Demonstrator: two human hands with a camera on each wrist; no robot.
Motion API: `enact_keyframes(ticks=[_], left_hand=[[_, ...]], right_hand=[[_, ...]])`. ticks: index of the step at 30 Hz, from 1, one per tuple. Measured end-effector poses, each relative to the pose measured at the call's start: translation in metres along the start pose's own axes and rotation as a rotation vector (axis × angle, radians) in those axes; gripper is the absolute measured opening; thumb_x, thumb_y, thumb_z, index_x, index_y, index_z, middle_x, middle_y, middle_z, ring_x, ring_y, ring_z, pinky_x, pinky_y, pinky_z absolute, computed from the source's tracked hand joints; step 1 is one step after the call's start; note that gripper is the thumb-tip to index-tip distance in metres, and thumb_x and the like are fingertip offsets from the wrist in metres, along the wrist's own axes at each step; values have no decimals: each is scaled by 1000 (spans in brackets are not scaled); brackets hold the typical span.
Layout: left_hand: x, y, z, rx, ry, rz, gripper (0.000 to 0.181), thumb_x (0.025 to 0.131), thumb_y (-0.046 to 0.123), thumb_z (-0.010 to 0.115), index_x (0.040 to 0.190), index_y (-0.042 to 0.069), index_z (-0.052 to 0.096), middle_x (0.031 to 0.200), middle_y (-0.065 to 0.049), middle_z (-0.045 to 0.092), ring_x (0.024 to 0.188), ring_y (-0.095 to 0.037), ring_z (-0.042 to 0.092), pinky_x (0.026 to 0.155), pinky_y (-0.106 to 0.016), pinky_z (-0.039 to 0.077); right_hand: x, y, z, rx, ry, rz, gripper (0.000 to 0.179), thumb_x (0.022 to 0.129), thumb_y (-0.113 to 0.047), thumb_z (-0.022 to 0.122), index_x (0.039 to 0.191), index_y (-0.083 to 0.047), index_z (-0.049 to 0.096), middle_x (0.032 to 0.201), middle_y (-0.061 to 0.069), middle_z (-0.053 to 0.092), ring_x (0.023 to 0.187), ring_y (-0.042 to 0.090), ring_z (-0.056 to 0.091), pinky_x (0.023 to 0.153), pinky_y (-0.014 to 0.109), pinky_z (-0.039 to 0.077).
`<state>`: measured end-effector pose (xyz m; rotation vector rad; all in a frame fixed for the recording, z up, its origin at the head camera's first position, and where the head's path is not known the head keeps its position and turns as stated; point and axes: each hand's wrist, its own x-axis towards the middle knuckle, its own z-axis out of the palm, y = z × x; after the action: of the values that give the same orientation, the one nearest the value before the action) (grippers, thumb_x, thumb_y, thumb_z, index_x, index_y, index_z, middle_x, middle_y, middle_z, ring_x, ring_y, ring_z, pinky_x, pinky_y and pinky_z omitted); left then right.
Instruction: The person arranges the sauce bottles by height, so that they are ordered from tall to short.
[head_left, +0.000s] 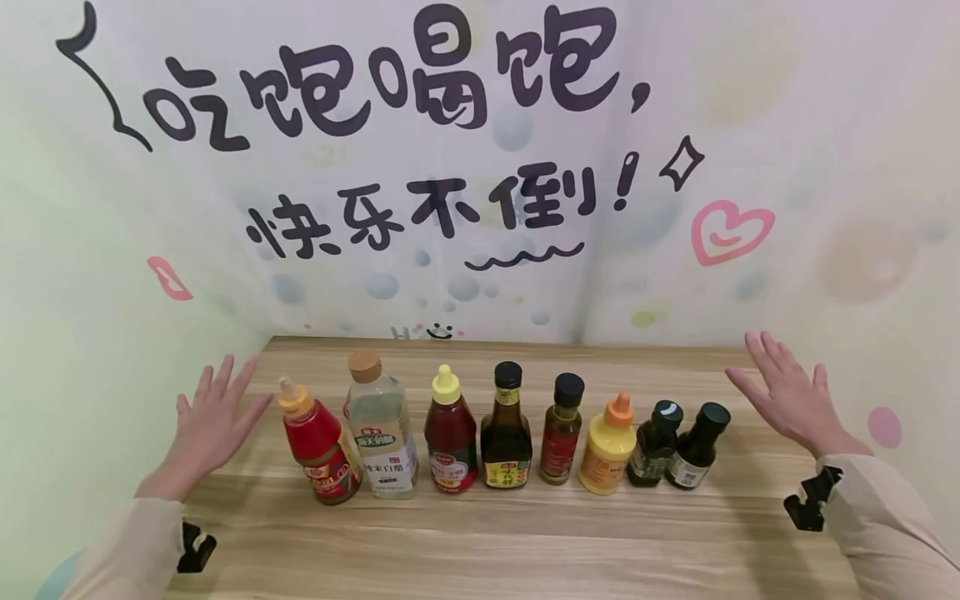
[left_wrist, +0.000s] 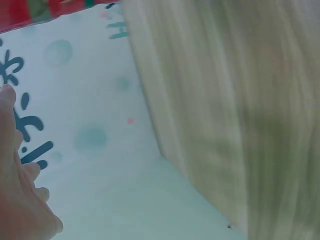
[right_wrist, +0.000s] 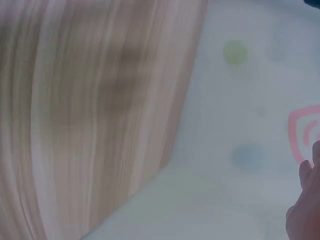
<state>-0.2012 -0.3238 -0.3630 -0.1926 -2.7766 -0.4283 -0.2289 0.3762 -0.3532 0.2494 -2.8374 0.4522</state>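
In the head view my left hand is spread at the left side, fingers straight, holding nothing. Nearest to it stands a red squeeze bottle with an orange cap, whose lower part also shows at the top of the left wrist view. My right hand is spread at the right side, holding nothing. The closest thing to it is a small dark bottle with a white label. Between the hands runs a row of upright bottles, among them a clear white vinegar bottle and a yellow squeeze bottle.
The row also has a dark red squeeze bottle with a yellow cap, a black-capped soy sauce bottle, a slim sauce bottle and a dark green-black bottle. The wood-grain table meets a printed backdrop behind.
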Motion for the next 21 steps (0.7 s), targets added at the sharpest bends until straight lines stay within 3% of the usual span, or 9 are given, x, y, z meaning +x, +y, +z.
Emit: enact_keyframes(ticks=[12,21], left_hand=[[3,15,-31,-62,85,55,63,93,39,37,143,10,11,142,-27,9,129,-44,-3,85,-73,-4],[2,29,-55,-105,138,142,60,93,33,42,142,11,15,142,-25,12,129,-43,2,88,-71,-2]], right_hand=[[13,-30,-29,-9,69,-68,66,93,-38,38,143,-16,2,147,12,-2,133,29,-5,92,58,-20],[21,-67,-46,-19,118,-130,66,92,-40,41,143,-20,4,148,7,1,133,28,1,97,56,-14]])
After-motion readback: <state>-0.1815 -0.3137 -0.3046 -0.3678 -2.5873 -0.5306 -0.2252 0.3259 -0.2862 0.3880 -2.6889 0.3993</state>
